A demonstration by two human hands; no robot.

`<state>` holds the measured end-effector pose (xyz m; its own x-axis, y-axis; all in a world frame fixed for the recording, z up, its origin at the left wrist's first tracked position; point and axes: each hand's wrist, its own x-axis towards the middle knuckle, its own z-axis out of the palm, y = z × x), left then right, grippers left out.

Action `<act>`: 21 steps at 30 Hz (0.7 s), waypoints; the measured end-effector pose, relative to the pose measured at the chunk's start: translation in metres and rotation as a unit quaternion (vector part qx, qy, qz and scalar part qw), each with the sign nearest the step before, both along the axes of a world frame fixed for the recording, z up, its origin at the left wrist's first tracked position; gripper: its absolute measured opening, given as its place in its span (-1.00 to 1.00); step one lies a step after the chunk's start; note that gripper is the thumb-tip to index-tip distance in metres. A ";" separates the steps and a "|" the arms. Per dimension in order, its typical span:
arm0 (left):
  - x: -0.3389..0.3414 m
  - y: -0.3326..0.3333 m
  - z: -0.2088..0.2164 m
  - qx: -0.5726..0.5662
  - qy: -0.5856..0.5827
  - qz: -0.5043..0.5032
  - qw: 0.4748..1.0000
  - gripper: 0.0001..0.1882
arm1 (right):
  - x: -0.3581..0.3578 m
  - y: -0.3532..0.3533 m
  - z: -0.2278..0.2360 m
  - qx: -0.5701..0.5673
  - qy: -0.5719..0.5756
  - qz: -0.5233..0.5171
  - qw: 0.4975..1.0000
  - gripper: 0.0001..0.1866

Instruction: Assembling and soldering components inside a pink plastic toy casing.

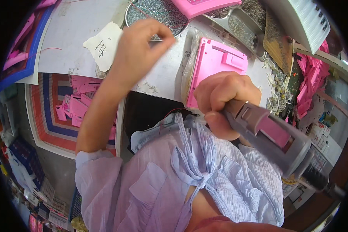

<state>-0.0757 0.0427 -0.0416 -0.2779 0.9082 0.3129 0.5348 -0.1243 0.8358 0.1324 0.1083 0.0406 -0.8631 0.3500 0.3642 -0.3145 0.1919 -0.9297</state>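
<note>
My left hand [141,48] is raised beside a round metal bowl of small silver screws [156,9]. Its thumb and forefinger are pinched together, and whatever lies between them is too small to make out. In my right hand [230,100] is a grey electric screwdriver [278,135], its body slanting down to the right. That hand is wrapped round the tool, partly in front of a flat pink plastic panel [220,58]. The panel lies on the bench with a raised rectangular piece on it.
Another pink part [207,7] overlaps the bowl's rim. Metal trays of small hardware [245,29] stand at the back right, near loose small metal pieces [278,91]. A torn paper scrap [103,44] lies left. A striped woven bag [46,123] holds pink pieces below the bench's left edge.
</note>
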 end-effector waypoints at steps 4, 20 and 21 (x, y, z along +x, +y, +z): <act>0.046 -0.037 0.009 0.046 0.034 -0.066 0.996 -0.86 | 0.009 0.000 0.003 -0.023 0.001 -0.021 1.000 -0.79; 0.077 -0.062 0.007 0.101 0.093 -0.096 0.986 -0.65 | 0.030 -0.005 0.035 -0.159 0.081 -0.034 0.983 -0.69; 0.077 -0.060 0.009 0.096 0.080 -0.120 0.985 -0.63 | 0.032 -0.008 0.035 -0.169 0.072 -0.038 0.982 -0.69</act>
<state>0.0013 -0.0176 -0.0321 0.0042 0.8613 0.5081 0.5938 -0.4110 0.6917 0.1646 0.1006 0.0760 -0.7781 0.5327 0.3328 -0.4446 -0.0927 -0.8909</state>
